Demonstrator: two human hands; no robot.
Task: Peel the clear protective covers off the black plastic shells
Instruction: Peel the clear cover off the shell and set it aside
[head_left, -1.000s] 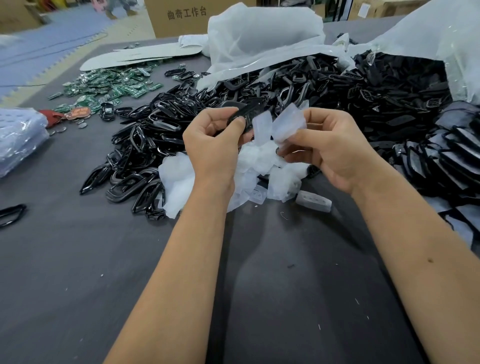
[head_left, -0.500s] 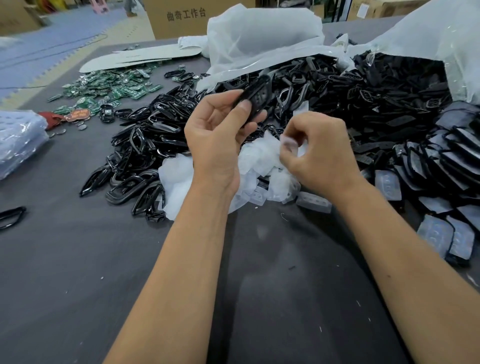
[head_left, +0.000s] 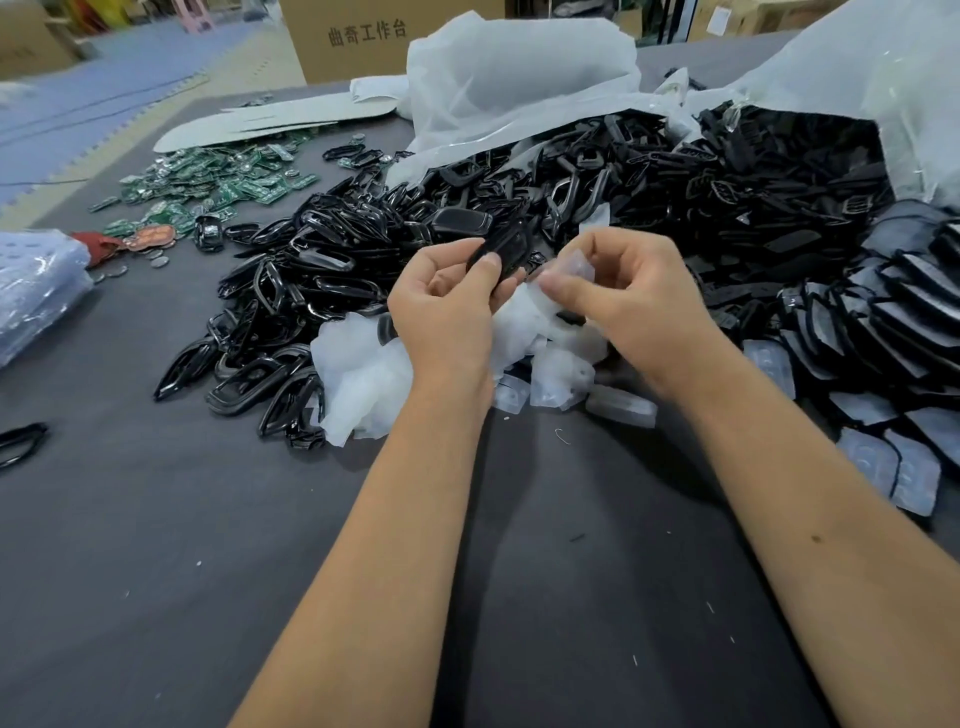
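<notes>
Both your hands raised mid-desk over film pile (head_left: 524, 332). Left hand (head_left: 447, 306) fingers curled, pinching shell (head_left: 501, 249). Right hand (head_left: 623, 296) thumb and forefinger pinching clear cover (head_left: 574, 267) beside shell.

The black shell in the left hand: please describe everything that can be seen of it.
The black shell is a glossy, dark plastic piece, long and narrow as it shows here. The left hand holds it above the table, thumb on its near face and fingers behind, so its lower part is hidden. It tilts up and away toward the pile of shells. The right hand pinches a clear cover right beside it; whether they touch is unclear.
</notes>
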